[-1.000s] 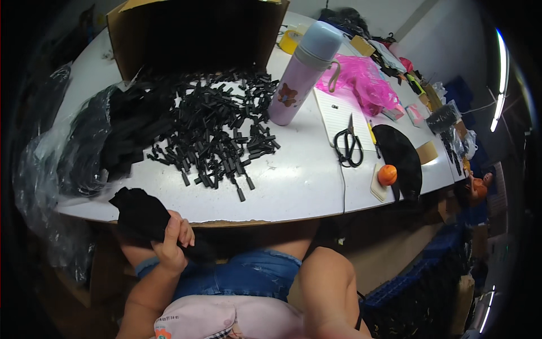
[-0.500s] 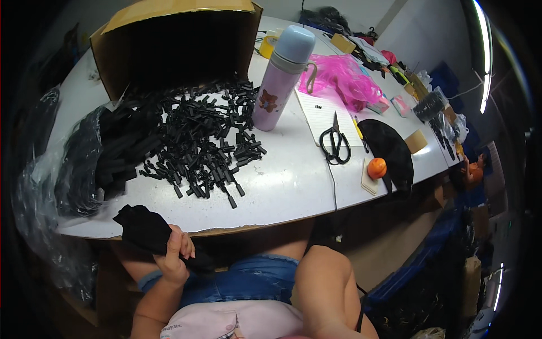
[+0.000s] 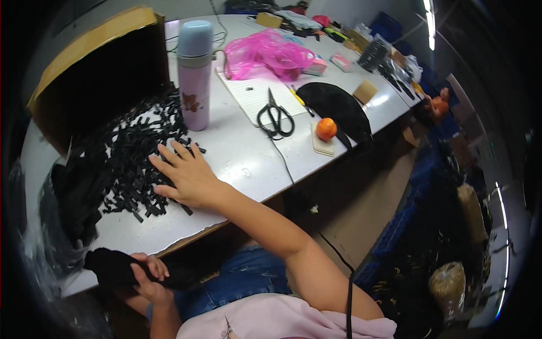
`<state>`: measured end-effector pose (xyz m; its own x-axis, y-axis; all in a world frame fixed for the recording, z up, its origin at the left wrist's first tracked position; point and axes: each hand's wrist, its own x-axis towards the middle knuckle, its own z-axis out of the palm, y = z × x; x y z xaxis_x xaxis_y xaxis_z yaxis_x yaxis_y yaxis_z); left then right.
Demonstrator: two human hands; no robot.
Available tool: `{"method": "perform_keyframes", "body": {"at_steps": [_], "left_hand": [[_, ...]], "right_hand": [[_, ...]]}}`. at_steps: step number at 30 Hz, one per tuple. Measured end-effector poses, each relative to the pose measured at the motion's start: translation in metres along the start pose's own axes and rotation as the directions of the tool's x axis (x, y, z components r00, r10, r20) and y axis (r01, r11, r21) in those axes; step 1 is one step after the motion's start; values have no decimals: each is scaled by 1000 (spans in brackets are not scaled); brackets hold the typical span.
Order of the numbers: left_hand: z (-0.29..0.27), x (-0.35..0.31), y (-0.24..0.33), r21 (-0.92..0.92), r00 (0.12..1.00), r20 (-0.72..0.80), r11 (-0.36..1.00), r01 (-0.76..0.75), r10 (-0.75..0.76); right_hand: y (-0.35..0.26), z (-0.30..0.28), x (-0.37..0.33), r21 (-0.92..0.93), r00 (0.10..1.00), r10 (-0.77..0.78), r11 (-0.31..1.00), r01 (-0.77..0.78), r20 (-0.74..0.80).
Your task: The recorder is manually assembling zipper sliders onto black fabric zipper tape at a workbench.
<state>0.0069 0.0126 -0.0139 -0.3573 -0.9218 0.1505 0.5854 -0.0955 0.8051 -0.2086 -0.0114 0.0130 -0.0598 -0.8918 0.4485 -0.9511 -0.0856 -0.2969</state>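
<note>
My left hand (image 3: 151,279) is closed around a piece of black cloth (image 3: 110,268) at the table's near left edge. My right hand (image 3: 191,176) spreads its fingers over the right side of a heap of small black stick-like pieces (image 3: 127,150). I cannot make out any piece held in it. The heap spreads from the mouth of a cardboard box (image 3: 101,42) lying on its side. Left of the heap, more black material sits by a clear plastic bag (image 3: 42,226).
A lilac bottle (image 3: 195,93) stands behind my right hand. To the right lie a notebook (image 3: 237,99), black scissors (image 3: 275,120), an orange round fruit (image 3: 326,129) on beige cards, a black cloth item (image 3: 339,104) and a pink plastic bag (image 3: 265,53). Another person (image 3: 439,104) is far right.
My right hand has come into view and reached left to the heap, fingers spread. My left hand keeps hold of the black cloth. The view has turned, shifting the table's things left.
</note>
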Motion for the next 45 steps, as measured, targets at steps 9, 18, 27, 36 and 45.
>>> {"method": "perform_keyframes", "body": {"at_steps": [9, 18, 27, 36, 45], "left_hand": [[-1, 2, -5, 93, 999, -16, 995, 42, -41], [-2, -3, -13, 77, 980, 187, 995, 60, -73], [-3, -7, -14, 121, 954, 294, 992, 21, -56], [128, -26, -22, 376, 198, 916, 919, -120, -349], [120, -35, -62, 453, -37, 891, 888, 73, -452]], "right_hand": [[1, -2, -12, -12, 978, 101, 995, -100, 185], [-1, -6, -45, 49, 998, 56, 997, -58, 38], [-2, -4, -44, 50, 981, 180, 982, -184, 77], [3, 1, -45, 42, 960, 276, 961, -275, -44], [-2, -5, -44, 21, 967, 257, 966, -257, -3]]}}
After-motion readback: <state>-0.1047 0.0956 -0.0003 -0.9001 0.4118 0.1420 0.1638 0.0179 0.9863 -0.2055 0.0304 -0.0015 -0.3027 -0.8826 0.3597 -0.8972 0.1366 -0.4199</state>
